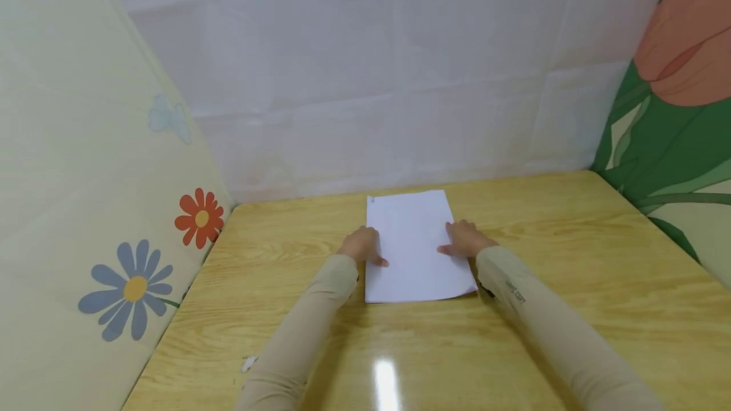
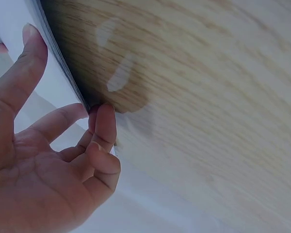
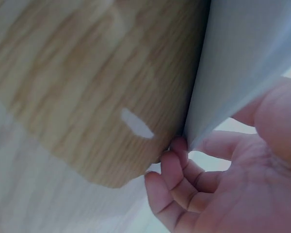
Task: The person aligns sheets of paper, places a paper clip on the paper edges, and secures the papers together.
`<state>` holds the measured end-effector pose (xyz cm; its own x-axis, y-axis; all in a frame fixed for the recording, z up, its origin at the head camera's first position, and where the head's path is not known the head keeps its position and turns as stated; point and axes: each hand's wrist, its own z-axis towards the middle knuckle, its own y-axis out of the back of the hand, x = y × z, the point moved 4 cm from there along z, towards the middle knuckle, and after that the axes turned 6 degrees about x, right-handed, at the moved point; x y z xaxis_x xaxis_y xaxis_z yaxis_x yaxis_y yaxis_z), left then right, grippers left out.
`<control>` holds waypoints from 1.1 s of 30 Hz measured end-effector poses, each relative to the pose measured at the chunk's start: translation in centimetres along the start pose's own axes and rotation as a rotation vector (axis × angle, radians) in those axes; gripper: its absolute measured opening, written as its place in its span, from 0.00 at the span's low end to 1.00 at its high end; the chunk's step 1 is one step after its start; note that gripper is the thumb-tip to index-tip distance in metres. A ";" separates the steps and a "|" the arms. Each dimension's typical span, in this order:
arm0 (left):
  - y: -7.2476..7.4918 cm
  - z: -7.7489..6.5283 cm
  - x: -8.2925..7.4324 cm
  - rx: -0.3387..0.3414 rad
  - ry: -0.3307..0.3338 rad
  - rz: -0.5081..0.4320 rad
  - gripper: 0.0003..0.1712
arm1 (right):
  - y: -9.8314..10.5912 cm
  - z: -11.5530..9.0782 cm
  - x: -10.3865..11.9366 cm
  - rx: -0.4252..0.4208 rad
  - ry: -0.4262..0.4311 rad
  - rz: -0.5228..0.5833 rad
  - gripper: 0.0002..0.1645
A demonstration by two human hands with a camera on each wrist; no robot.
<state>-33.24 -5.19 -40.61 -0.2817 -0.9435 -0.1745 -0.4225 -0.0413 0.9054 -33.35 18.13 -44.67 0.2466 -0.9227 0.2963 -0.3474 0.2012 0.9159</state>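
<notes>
A stack of white paper sheets (image 1: 408, 243) lies flat on the wooden table, its lower right corner curling up slightly. At its top left corner is a small bluish mark, too small to make out. My left hand (image 1: 362, 245) holds the stack's left edge, thumb over the top sheet. Curled fingers (image 2: 104, 128) meet the layered edge in the left wrist view. On the opposite side, my right hand (image 1: 465, 240) holds the right edge, its thumb also on top. The right wrist view shows bent fingers (image 3: 172, 170) at the bottom of that edge.
The wood-grain table (image 1: 571, 259) extends to both sides. A white cloth (image 1: 342, 81) hangs behind it, with flower-printed sheets (image 1: 134, 287) at left and right. A small whitish patch (image 1: 249, 363) sits near the left forearm, and light glares on the tabletop near the front.
</notes>
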 end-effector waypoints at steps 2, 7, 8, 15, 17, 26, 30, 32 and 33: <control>0.1 -0.1 0.0 -0.007 -0.002 0.007 0.38 | -0.1 0.2 -0.2 0.008 -0.022 0.009 0.52; 0.3 -0.4 -0.1 -0.010 0.012 0.030 0.40 | 1.0 -1.6 2.0 0.034 -0.084 0.039 0.45; 0.3 -0.4 -0.1 -0.006 0.015 0.032 0.40 | 1.1 -1.9 2.3 0.030 -0.085 0.042 0.44; 0.1 -0.3 0.0 0.028 -0.002 0.008 0.43 | 1.1 -2.3 2.5 0.042 -0.098 0.046 0.43; 0.1 -0.3 -0.1 0.034 -0.013 -0.006 0.43 | 1.3 -2.4 2.5 0.036 -0.093 0.035 0.43; 0.4 0.0 0.6 0.003 -0.045 -0.159 0.43 | 2.0 -2.9 1.6 0.012 -0.048 0.086 0.44; 1.0 -0.5 1.7 -0.101 -0.017 -0.293 0.46 | 3.3 -4.3 0.6 -0.038 -0.034 0.203 0.40; 1.6 -0.8 2.2 -0.195 -0.012 -0.365 0.42 | 4.3 -5.2 0.3 -0.081 -0.042 0.260 0.37; 1.9 -1.0 2.3 -0.246 -0.020 -0.390 0.39 | 4.8 -5.5 0.3 -0.107 -0.059 0.292 0.37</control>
